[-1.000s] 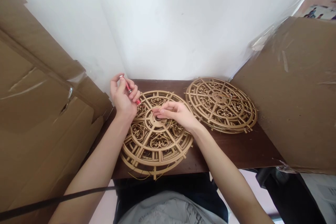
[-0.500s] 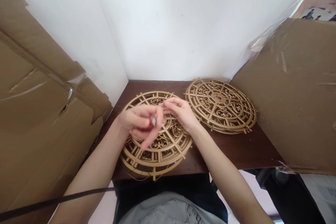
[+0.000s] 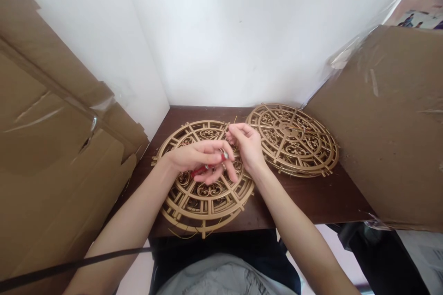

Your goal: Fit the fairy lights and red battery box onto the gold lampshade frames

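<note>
Gold disc (image 3: 207, 196) at table (image 3: 311, 198) edge, left hand (image 3: 194, 159) gripping red tool (image 3: 199, 171), cardboard (image 3: 51, 147) flanking

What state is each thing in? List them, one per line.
left hand: closed on the red tool.
red tool: held, off the table.
right hand: fingertips pinched, contents too small to tell.
near gold disc: flat on table, under both hands.
far gold disc: flat on table, untouched.

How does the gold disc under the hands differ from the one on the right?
The near disc lies at the table's front edge; the far disc at the back, beside the cardboard. The left hand, gripping a red tool, and the right hand hover over the near disc; the far disc is untouched. Both are round gold fretwork, lying flat.
</note>
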Demonstrator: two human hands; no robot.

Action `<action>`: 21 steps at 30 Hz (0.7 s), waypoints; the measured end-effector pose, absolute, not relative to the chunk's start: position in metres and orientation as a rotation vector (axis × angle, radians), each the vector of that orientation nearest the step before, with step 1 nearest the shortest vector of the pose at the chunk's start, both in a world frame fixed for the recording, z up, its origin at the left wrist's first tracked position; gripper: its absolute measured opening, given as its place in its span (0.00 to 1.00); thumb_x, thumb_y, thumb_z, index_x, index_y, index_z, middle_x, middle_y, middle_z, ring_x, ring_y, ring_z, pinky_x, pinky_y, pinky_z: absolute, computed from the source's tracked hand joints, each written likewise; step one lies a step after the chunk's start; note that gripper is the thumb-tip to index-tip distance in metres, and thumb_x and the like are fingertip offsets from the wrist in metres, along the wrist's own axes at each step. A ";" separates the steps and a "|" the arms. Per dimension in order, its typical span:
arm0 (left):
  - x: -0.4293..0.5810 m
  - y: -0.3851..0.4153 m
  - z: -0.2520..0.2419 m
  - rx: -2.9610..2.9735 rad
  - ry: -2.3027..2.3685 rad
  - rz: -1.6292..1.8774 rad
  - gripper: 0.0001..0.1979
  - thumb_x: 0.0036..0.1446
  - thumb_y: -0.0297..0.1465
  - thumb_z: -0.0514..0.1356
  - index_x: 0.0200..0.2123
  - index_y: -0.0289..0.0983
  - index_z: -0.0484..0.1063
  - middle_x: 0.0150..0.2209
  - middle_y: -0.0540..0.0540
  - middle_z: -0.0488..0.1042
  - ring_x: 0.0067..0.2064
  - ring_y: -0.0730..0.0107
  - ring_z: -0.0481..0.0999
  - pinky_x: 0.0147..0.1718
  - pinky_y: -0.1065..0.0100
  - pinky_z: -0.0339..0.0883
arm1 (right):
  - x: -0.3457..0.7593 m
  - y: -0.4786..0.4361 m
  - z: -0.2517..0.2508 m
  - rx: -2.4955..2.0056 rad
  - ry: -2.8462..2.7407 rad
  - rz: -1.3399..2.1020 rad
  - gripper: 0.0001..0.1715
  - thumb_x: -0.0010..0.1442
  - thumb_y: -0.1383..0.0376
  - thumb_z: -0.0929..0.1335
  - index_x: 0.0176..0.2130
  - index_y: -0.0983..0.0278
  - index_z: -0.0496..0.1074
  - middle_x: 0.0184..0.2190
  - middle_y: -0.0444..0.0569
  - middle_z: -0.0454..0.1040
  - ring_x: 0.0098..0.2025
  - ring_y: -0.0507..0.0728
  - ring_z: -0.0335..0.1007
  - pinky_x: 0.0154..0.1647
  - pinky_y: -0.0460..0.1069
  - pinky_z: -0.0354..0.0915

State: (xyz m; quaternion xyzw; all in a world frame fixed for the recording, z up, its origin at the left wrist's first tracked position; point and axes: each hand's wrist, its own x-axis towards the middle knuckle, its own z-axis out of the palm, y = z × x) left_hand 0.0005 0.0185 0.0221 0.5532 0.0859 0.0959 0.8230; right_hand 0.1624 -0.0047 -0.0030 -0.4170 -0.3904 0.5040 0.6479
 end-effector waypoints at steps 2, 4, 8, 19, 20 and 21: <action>0.002 0.023 0.019 1.152 0.320 0.446 0.10 0.56 0.35 0.59 0.40 0.38 0.71 0.36 0.38 0.78 0.14 0.82 0.61 0.09 0.77 0.49 | 0.163 -0.005 -0.003 -0.954 -0.889 1.115 0.07 0.50 0.63 0.72 0.28 0.64 0.73 0.24 0.42 0.71 0.27 0.49 0.64 0.30 0.45 0.61; 0.004 0.028 0.015 1.129 0.471 0.639 0.09 0.58 0.33 0.58 0.41 0.37 0.70 0.38 0.38 0.77 0.16 0.85 0.59 0.11 0.79 0.48 | 0.163 -0.004 -0.003 -0.967 -0.888 1.083 0.07 0.50 0.63 0.72 0.28 0.64 0.73 0.24 0.42 0.71 0.26 0.49 0.63 0.29 0.45 0.60; 0.009 0.033 0.007 1.152 0.634 0.806 0.09 0.58 0.33 0.58 0.42 0.36 0.69 0.39 0.40 0.75 0.20 0.83 0.62 0.13 0.80 0.49 | 0.163 -0.003 -0.004 -1.025 -0.896 1.044 0.06 0.50 0.63 0.72 0.28 0.65 0.74 0.25 0.42 0.71 0.26 0.48 0.60 0.29 0.45 0.58; 0.013 0.027 0.004 1.359 0.618 0.850 0.11 0.60 0.34 0.56 0.45 0.37 0.65 0.29 0.48 0.71 0.19 0.84 0.58 0.13 0.81 0.49 | 0.159 -0.006 -0.005 -1.024 -0.981 1.061 0.08 0.51 0.62 0.71 0.30 0.66 0.75 0.23 0.42 0.71 0.25 0.48 0.58 0.29 0.46 0.58; 0.013 0.027 0.005 1.365 0.614 0.854 0.11 0.60 0.34 0.56 0.46 0.38 0.65 0.29 0.49 0.71 0.19 0.84 0.58 0.13 0.81 0.49 | 0.159 -0.006 -0.005 -1.020 -0.987 1.066 0.08 0.51 0.62 0.71 0.30 0.66 0.75 0.23 0.42 0.71 0.25 0.49 0.59 0.29 0.46 0.58; 0.013 0.027 0.005 1.371 0.612 0.859 0.11 0.60 0.34 0.56 0.46 0.38 0.64 0.29 0.49 0.71 0.19 0.84 0.58 0.13 0.81 0.49 | 0.159 -0.006 -0.005 -1.014 -0.994 1.069 0.08 0.51 0.62 0.71 0.30 0.66 0.75 0.23 0.42 0.71 0.25 0.49 0.59 0.29 0.46 0.58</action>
